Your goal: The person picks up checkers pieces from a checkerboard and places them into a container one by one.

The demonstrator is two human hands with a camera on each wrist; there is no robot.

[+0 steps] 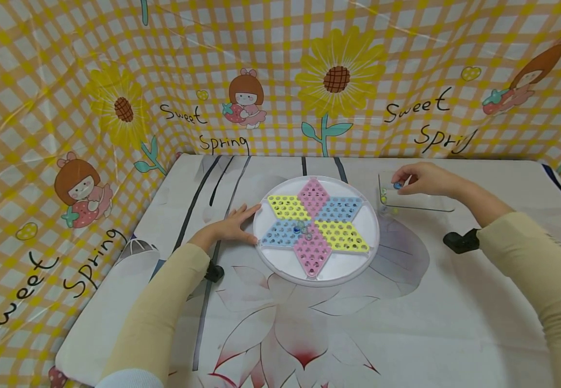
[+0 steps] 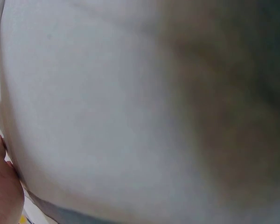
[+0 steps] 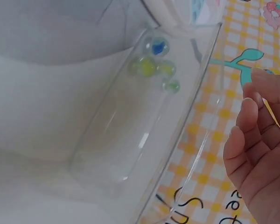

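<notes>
A round white Chinese checkers board with a pink, yellow and blue star lies on the table. Several glass marbles sit where the blue, pink and yellow fields meet near its middle. My left hand rests at the board's left rim, its fingers and thumb spread along the edge. At the right, my right hand pinches a blue marble between thumb and fingertips. It is held above a clear plastic box. Inside, green-yellow marbles and a blue one are gathered at one end.
The table has a cover printed with a lotus flower and dark stripes. A yellow checked cloth with sunflowers stands as a wall behind and at the sides. Black wrist mounts are strapped under both sleeves.
</notes>
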